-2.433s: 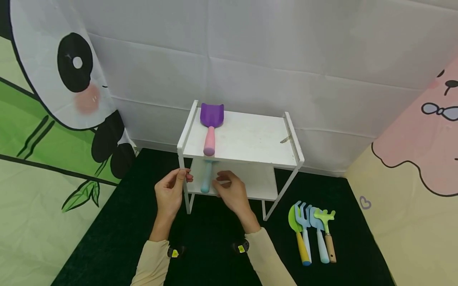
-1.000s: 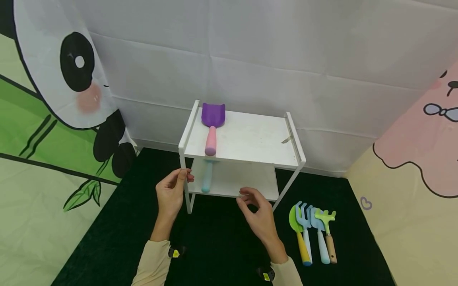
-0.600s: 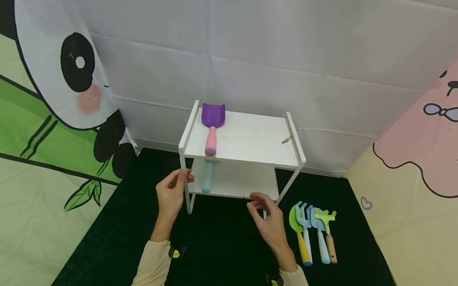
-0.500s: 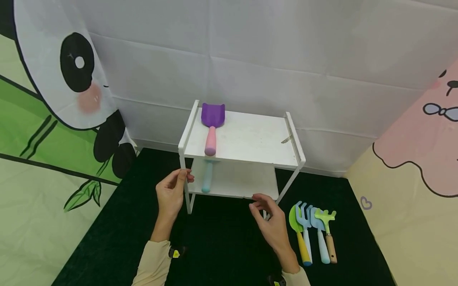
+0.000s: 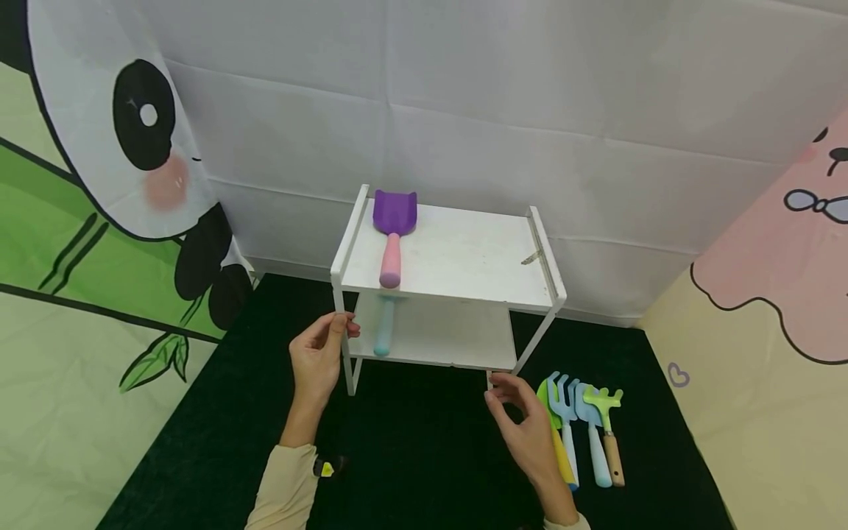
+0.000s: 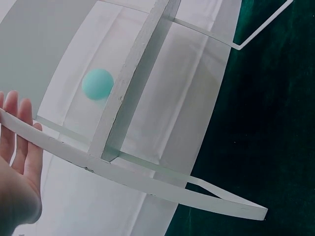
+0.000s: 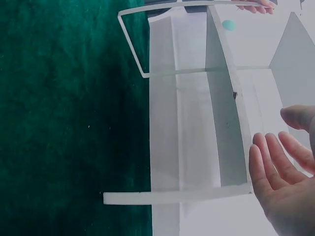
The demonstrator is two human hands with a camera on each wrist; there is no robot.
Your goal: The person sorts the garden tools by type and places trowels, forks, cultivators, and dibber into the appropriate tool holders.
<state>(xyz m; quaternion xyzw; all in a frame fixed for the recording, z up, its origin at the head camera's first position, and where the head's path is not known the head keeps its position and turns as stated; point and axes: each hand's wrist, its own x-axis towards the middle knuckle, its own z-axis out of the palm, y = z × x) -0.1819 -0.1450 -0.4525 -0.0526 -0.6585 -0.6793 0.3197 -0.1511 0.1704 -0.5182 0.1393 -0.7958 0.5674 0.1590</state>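
Note:
A white two-tier shelf [image 5: 464, 254] stands against the back wall. My left hand [image 5: 316, 362] grips its left front leg [image 6: 133, 182] just below the top board; in the left wrist view the fingers [image 6: 33, 157] lie around that leg. My right hand [image 5: 526, 427] holds nothing, its fingers loosely bent, near the shelf's right front leg and the garden tools. A purple toy shovel [image 5: 394, 215] with a pink handle lies on the top board's left side. Beneath it, a light-blue handle [image 5: 384, 327] sticks out on the lower board [image 5: 450, 335]; its other end is hidden.
On the dark green cloth [image 5: 411, 449] to the right lie a green scoop with a yellow handle [image 5: 563, 453], partly behind my right hand, a blue fork [image 5: 562, 405], a blue trowel [image 5: 596, 449] and a green rake [image 5: 604, 408] with a wooden handle. Printed cloth walls stand around.
My right hand has left the light-blue handle's side and moved right and toward me, to beside the garden tools. The left hand has stayed on the shelf leg.

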